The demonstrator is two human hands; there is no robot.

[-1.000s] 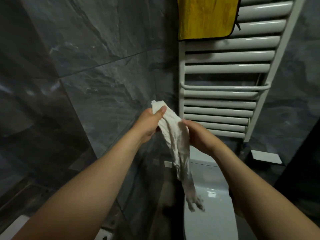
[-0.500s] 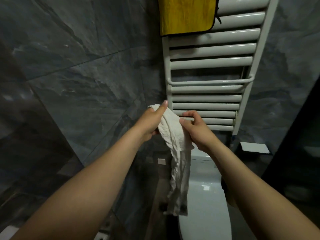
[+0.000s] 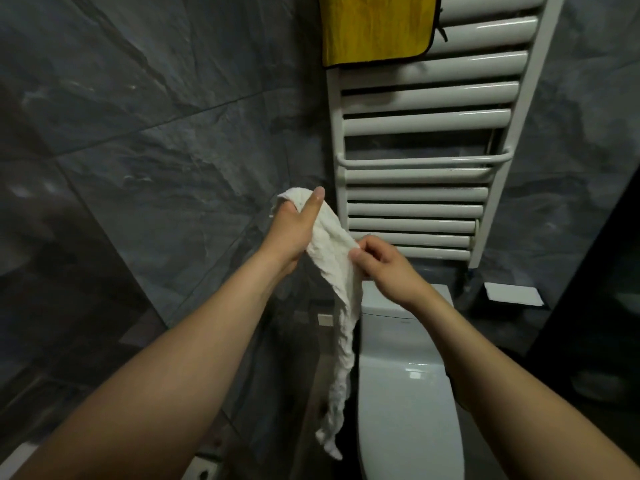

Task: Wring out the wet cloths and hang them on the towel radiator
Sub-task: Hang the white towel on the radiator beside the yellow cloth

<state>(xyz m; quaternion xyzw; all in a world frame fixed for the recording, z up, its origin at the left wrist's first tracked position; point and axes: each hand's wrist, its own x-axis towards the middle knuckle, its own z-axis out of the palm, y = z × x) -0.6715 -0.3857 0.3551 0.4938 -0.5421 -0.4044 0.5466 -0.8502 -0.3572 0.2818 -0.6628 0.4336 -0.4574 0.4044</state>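
Status check: the white cloth [image 3: 332,268] is up in front of me, about dead centre, held between both hands. My left hand [image 3: 294,230] grips the top end in a fist, thumb laid flat along it pointing to 12 o'clock, so that end is anchored. My right hand [image 3: 384,268], just toward 4 o'clock of the left, has its fingers [image 3: 372,244] curled and pinching the side of the cloth. Looks to me like I'm hunting for an edge to open it out, since it's bunched into a rope and the tail dangles to 6 o'clock beside the toilet [image 3: 408,393]. The towel radiator [image 3: 426,126] is on the wall at 1 o'clock, with a yellow cloth [image 3: 374,26] already draped over the top bars at 12. The lower bars are bare, so I'd guess this one goes there.
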